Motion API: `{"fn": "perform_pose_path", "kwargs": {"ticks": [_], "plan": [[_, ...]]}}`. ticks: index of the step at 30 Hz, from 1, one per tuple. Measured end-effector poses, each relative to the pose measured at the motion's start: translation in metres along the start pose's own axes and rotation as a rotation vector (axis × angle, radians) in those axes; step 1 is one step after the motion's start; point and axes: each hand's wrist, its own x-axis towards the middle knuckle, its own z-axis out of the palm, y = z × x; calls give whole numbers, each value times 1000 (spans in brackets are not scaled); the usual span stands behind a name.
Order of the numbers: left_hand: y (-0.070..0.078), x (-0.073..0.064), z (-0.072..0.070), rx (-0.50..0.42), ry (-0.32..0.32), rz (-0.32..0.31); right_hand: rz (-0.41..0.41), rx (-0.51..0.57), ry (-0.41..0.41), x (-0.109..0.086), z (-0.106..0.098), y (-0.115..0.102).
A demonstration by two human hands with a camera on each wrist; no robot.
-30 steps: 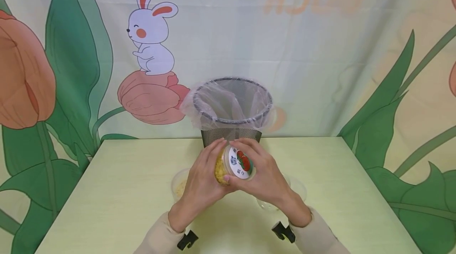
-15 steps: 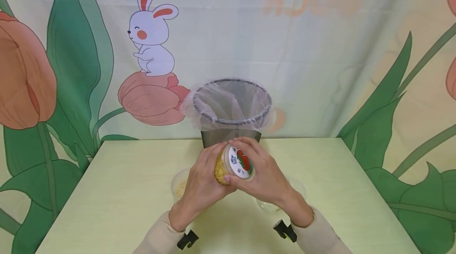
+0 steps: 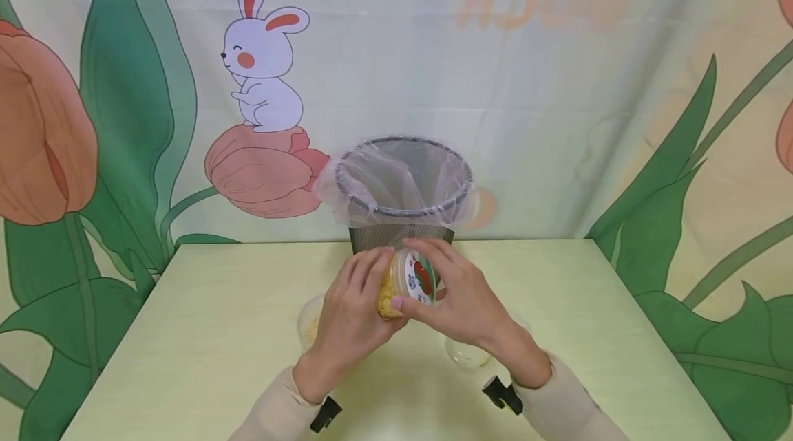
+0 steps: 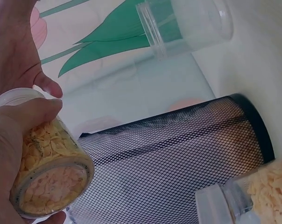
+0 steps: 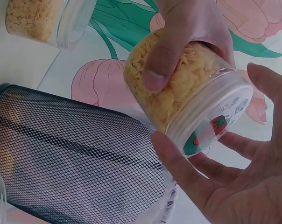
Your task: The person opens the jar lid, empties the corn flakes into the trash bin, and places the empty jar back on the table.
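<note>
Jar [image 5: 190, 91] tilted, body clasped in curled fingers of left hand [image 3: 354, 317]. Right hand [image 3: 461, 300] spread loosely around lid [image 5: 220, 119], index apart, thumb contact unclear. Risk: weak left squeeze could let jar spin; lid popping at this tilt could spill yellow pieces [image 5: 197, 63].

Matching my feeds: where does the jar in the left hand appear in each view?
Head: the jar is below centre.
Left wrist: the jar is at lower left.
Right wrist: the jar is right of centre, slightly high.
Shared landmark: the mesh bin, above the jar, right of it, and lower left of it, respectively.
</note>
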Motion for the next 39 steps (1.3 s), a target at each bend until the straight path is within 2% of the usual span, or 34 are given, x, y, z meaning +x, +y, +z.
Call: {"fn": "perform_pose_path", "kwargs": {"ticks": [5,14,27,39], "plan": [[0,-1,2,20,14,12,-9,29,5,0,2,1],[-1,-3,0,-23,-52,-48,-148,-3,17,0,0,6],[-2,-2,-5,-83,-74,-41,-322,-47,-62,0,-7,11],[0,-4,-4,-140,-90,-68,-442,-57,-167,2,-13,17]]}}
